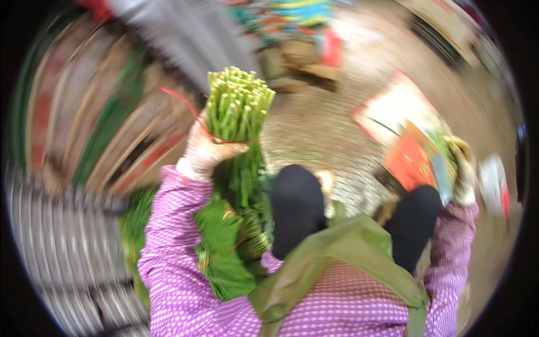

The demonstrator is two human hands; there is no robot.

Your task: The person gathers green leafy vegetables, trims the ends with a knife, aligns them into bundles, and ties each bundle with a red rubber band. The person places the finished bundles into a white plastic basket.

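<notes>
My left hand (205, 145), in a pale glove, grips a thick bunch of green stems (240, 105), cut ends up. A thin red tie (185, 101) circles the bunch by my thumb, one end sticking out to the left. Over on the right, my gloved right hand (462, 162) has its fingers curled at some loose green stalks (440, 145) beside a red box or card (410, 162). Blur hides whether those fingers hold any stalks. More tied green bunches (223, 248) lie below my left forearm.
Stacked flattened cardboard (84, 101) stands at the left, above a ribbed grey surface (63, 236). A cardboard box (301, 54) sits at the far side. A white sheet with red edging (400, 107) lies on the floor beyond my knees (299, 206). At far right is a white container (494, 183).
</notes>
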